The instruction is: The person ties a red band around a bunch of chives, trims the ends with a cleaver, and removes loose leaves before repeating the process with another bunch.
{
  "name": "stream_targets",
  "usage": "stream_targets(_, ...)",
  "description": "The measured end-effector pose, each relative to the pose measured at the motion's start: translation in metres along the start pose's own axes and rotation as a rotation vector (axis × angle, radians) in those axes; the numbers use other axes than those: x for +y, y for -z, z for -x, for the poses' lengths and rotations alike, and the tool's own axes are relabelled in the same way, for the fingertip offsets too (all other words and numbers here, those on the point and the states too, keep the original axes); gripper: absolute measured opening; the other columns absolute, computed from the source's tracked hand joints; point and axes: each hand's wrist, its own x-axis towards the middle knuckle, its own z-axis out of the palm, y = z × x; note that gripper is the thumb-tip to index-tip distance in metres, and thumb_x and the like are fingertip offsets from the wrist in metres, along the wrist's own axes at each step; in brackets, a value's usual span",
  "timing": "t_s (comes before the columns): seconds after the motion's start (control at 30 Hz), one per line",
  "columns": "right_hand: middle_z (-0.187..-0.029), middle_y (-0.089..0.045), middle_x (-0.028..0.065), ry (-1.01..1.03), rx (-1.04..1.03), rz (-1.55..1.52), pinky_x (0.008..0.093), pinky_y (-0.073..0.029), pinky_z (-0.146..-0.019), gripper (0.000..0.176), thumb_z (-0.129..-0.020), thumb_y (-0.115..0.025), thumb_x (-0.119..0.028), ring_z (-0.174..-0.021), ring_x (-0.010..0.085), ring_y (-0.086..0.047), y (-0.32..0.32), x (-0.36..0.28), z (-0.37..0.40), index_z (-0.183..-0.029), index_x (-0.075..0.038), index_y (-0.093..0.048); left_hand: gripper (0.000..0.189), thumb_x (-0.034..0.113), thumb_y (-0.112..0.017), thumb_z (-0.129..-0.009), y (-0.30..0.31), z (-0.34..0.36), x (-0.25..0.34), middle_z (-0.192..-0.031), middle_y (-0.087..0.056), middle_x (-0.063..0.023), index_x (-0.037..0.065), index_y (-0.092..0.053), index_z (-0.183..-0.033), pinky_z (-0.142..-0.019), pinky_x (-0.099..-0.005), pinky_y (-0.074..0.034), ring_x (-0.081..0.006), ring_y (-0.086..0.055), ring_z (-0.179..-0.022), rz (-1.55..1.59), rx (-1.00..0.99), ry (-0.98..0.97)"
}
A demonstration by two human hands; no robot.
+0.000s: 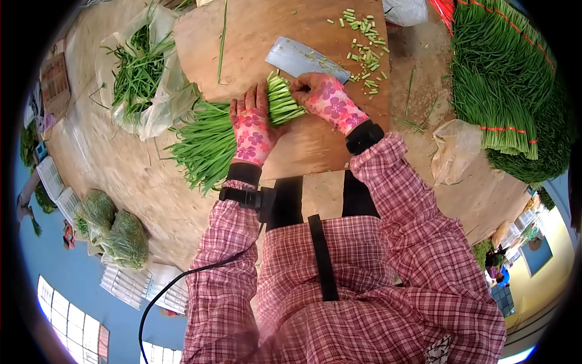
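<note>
A bunch of long green stalks (pixel 206 142) lies on a wooden board (pixel 285 148), its pale cut ends toward the upper right. My left hand (pixel 251 124), in a pink flowered glove with bare fingertips, lies flat across the bunch with its fingers stretched out. Just right of the pale ends is my right hand (pixel 330 102), gloved alike, its fingers curled together; what they hold, if anything, is hidden. Beyond it a wide cleaver blade (pixel 306 59) rests on the board, partly covered by the right hand. Short cut stalk pieces (pixel 368 51) are scattered at the board's upper right.
An open plastic bag of loose greens (pixel 138 76) stands at the upper left. Tied green bundles (pixel 497 79) are piled at the right, near a crumpled plastic bag (pixel 454 150). Filled bags (pixel 124 236) sit at the lower left. One loose stalk (pixel 223 42) lies on the board.
</note>
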Motion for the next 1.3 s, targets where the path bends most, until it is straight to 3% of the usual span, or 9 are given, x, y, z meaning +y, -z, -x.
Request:
stream_targets(0.1,-0.087,-0.071,0.0127,0.147,0.073,0.145,0.0330,-0.053,-0.072,0.016,-0.087,-0.066,-0.017,-0.078,0.0225,-0.069,-0.004,0.004,-0.006,-0.095,-0.004,-0.069,0.116,0.039,-0.090,-0.054,0.006,-0.002,0.001,-0.145,-0.041,-0.0110,0.010,-0.029,-0.149,-0.114,-0.0513,-0.025,-0.0314,-0.040,-0.134,-0.001,-0.063,0.016)
stream_targets(0.27,-0.091,-0.070,0.0108,-0.085,0.286,0.066,0.0346,-0.053,-0.076,0.017,-0.086,-0.069,-0.020,-0.084,0.0240,-0.068,0.021,0.016,0.003,-0.096,-0.006,-0.068,0.121,0.042,-0.091,-0.051,0.008,0.008,-0.019,-0.147,-0.039,-0.0151,0.006,-0.030,-0.148,-0.113,-0.0516,-0.025,-0.0335,-0.037,-0.135,0.063,0.097,-0.006)
stream_targets(0.37,-0.146,-0.045,0.0080,0.300,0.070,0.682,0.0396,-0.039,-0.105,0.068,-0.071,-0.081,-0.040,-0.134,0.0257,-0.042,0.021,-0.030,0.015,-0.129,-0.013,-0.055,0.126,0.047,-0.091,-0.047,0.022,0.035,-0.023,-0.149,-0.036,-0.0164,0.004,-0.029,-0.148,-0.114,-0.0519,-0.024,-0.0353,-0.033,-0.138,-0.028,0.135,0.130)
stream_targets(0.47,-0.157,-0.029,0.0053,0.579,-0.155,1.203,0.0520,-0.020,-0.116,0.081,-0.078,-0.069,-0.050,-0.145,0.0291,-0.025,-0.014,-0.048,0.005,-0.146,-0.020,-0.038,0.125,0.044,-0.092,-0.047,0.016,0.051,-0.026,-0.153,-0.031,-0.0123,0.014,-0.028,-0.150,-0.115,-0.0543,-0.021,-0.0334,-0.027,-0.142,-0.099,0.054,0.202)
stream_targets(0.6,-0.148,-0.042,0.0080,0.726,-0.006,1.227,0.0556,-0.023,-0.113,0.057,-0.089,-0.055,-0.027,-0.139,0.0284,-0.037,-0.038,-0.005,-0.027,-0.144,-0.020,-0.040,0.113,0.037,-0.091,-0.053,0.003,0.040,-0.039,-0.149,-0.036,-0.0070,0.019,-0.032,-0.148,-0.114,-0.0544,-0.021,-0.0335,-0.031,-0.140,-0.106,0.029,0.169)
stream_targets(0.73,-0.122,-0.058,0.0086,0.645,-0.180,1.108,0.0492,-0.036,-0.100,0.070,-0.075,-0.070,-0.023,-0.117,0.0261,-0.055,-0.034,-0.019,-0.033,-0.140,-0.017,-0.045,0.115,0.033,-0.092,-0.051,-0.001,0.034,-0.050,-0.149,-0.038,-0.0075,0.017,-0.032,-0.148,-0.116,-0.0533,-0.021,-0.0323,-0.031,-0.140,-0.043,0.027,0.118)
stream_targets(0.97,-0.127,-0.057,0.0079,0.562,-0.182,1.110,0.0492,-0.039,-0.100,0.078,-0.066,-0.080,-0.025,-0.116,0.0304,-0.056,-0.001,-0.040,-0.005,-0.137,-0.016,-0.048,0.107,0.038,-0.089,-0.056,0.043,0.053,-0.034,-0.151,-0.034,-0.0117,0.013,-0.036,-0.146,-0.114,-0.0562,-0.020,-0.0341,-0.028,-0.141,-0.009,0.117,0.054)
stream_targets(1.13,-0.112,-0.063,0.0072,0.504,-0.136,0.760,0.0458,-0.042,-0.090,0.036,-0.080,-0.071,-0.019,-0.106,0.0303,-0.059,0.000,-0.063,0.010,-0.116,-0.014,-0.066,0.051,0.010,-0.076,-0.075,0.024,0.062,-0.006,-0.112,-0.061,-0.0116,0.007,-0.060,-0.124,-0.087,-0.0364,-0.050,-0.0275,-0.060,-0.101,0.375,0.395,0.164)
stream_targets(1.3,-0.094,-0.066,0.0101,0.526,-0.186,0.777,0.0448,-0.045,-0.082,0.026,-0.079,-0.067,-0.012,-0.093,0.0318,-0.062,-0.040,-0.062,-0.011,-0.105,-0.010,-0.067,0.048,0.001,-0.067,-0.079,-0.002,0.048,0.007,-0.102,-0.064,-0.0093,0.006,-0.058,-0.126,-0.077,-0.0322,-0.052,-0.0204,-0.062,-0.082,0.766,0.509,0.374)
